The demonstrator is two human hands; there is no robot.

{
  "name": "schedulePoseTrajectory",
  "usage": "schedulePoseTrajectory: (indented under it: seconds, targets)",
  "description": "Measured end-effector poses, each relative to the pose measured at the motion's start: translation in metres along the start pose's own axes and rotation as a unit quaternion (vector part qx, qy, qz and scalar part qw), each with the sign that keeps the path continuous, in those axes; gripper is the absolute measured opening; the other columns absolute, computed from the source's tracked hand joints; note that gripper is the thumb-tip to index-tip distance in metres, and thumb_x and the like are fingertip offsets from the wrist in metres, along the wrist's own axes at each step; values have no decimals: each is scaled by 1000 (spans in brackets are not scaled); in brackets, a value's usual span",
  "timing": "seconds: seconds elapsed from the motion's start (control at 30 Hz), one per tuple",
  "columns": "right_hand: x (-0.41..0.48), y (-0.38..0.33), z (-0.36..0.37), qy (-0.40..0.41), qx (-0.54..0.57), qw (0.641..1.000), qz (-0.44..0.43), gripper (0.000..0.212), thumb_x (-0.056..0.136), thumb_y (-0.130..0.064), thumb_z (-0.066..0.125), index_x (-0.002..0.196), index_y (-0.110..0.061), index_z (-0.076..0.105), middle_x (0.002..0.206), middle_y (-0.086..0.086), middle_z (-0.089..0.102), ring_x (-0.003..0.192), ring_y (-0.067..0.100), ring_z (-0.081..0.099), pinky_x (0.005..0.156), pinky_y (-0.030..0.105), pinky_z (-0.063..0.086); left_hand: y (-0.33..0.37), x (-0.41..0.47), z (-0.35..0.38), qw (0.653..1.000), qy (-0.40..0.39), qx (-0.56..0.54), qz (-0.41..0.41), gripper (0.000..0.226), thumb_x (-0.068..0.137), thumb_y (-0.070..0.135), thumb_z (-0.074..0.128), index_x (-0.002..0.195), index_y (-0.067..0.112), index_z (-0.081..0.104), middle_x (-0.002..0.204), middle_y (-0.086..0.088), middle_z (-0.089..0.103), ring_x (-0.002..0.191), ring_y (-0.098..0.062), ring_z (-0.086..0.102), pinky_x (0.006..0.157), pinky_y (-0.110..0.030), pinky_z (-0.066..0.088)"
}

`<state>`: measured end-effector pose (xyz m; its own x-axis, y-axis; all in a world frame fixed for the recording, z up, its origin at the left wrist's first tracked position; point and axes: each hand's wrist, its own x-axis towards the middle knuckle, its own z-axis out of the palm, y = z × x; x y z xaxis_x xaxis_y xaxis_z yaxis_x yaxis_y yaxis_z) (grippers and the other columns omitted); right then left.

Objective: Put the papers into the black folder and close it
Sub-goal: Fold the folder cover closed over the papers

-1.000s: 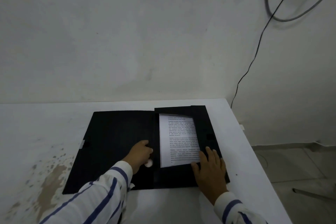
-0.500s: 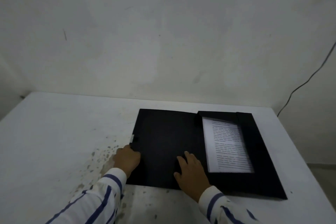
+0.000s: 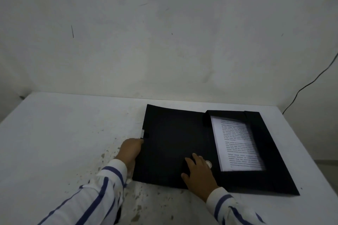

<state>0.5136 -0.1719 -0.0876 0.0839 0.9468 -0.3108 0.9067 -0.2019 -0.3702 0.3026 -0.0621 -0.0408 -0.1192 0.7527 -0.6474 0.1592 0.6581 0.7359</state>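
On open black folder [image 3: 170,144]: R fingers [image 3: 196,159] flat, L fingers [image 3: 136,142] curled at edge

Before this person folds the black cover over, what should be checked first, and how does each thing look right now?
1. Papers lie inside the right half of the black folder: ok.
2. Flaps at the far, near and right edges overlap the papers' borders: ok.
3. Left hand is at the cover's left edge, by the clasp tab: ok; whether the fingers are under the edge, cannot tell.
4. Right hand rests flat near the spine, in the way of the closing cover: not ok.
5. Nothing lies loose on the cover: ok.
6. Folder sits fully on the white table: ok.
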Motion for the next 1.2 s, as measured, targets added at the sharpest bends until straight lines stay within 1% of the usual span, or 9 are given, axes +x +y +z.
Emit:
schedulePoseTrajectory:
  seconds: [0.1, 0.2, 0.33, 0.47, 0.53, 0.6, 0.7, 0.87, 1.2]
  targets:
    - [-4, -14, -10, 18, 108, 994, -7, 57, 90, -39, 51, 139, -19, 29, 152, 11, 21, 139, 26, 17, 114, 37, 21, 19, -22, -3, 994, -49, -84, 46, 23, 89, 27, 54, 78, 10, 64, 70, -8, 65, 69, -25, 60, 64, -32, 50]
    - [-11, -31, -38, 30, 237, 971, -30, 52, 91, -39, 50, 137, -20, 33, 148, 8, 28, 133, 20, 28, 109, 28, 25, 39, -49, 12, 981, -96, -123, 118, 30, 92, 32, 51, 80, 13, 70, 63, 1, 71, 71, -22, 64, 65, -32, 50]
    - [-25, -45, -102, 83, 394, 913, -70, 40, 90, -41, 49, 128, -31, 45, 138, -1, 45, 116, 5, 43, 96, 18, 32, 57, -85, 56, 949, -174, -83, 251, 29, 95, 30, 46, 107, 24, 72, 115, -1, 70, 106, -24, 63, 89, -40, 55]
    - [-45, -27, -168, 130, 497, 851, -107, 33, 90, -36, 52, 123, -36, 48, 121, -16, 55, 113, 1, 52, 97, 28, 44, 55, -115, 110, 897, -220, 51, 381, 33, 95, 36, 49, 114, 62, 50, 150, 15, 39, 136, -5, 36, 112, -32, 31]
    - [-52, -3, -193, 135, 483, 861, -83, 42, 89, -27, 55, 129, -34, 42, 116, -14, 54, 107, 5, 54, 82, 21, 51, 51, -123, 137, 872, -247, 115, 407, 43, 95, 36, 49, 119, 69, 34, 155, 19, 23, 138, 1, 20, 115, -29, 19]
    - [-59, 27, -209, 144, 444, 882, -65, 45, 89, -19, 56, 129, -34, 42, 112, -13, 57, 96, 0, 56, 67, 11, 49, 42, -125, 162, 848, -261, 171, 428, 52, 96, 31, 50, 133, 59, 26, 156, 19, 15, 139, 0, 15, 113, -25, 16]
    - [-68, 75, -220, 172, 363, 916, -19, 48, 89, -15, 56, 131, -32, 41, 115, -10, 55, 97, 2, 56, 79, 19, 47, 26, -117, 192, 854, -269, 242, 374, 66, 95, 33, 51, 151, 36, 16, 164, 7, 3, 150, -16, 9, 119, -33, 12]
    - [-73, 152, -212, 185, 215, 956, 81, 51, 89, -15, 55, 135, -21, 35, 130, 11, 52, 112, 28, 52, 97, 40, 42, -3, -93, 225, 853, -230, 377, 277, 82, 90, 51, 51, 154, 29, 4, 165, -2, -5, 151, -28, 5, 122, -45, 11]
    - [-61, 210, -144, 145, 185, 958, 164, 40, 86, -16, 59, 121, -10, 41, 119, 13, 56, 102, 26, 55, 94, 37, 46, -42, -74, 258, 832, -129, 468, 270, 92, 86, 59, 48, 154, 25, -4, 163, -8, -17, 148, -38, -15, 120, -50, 4]
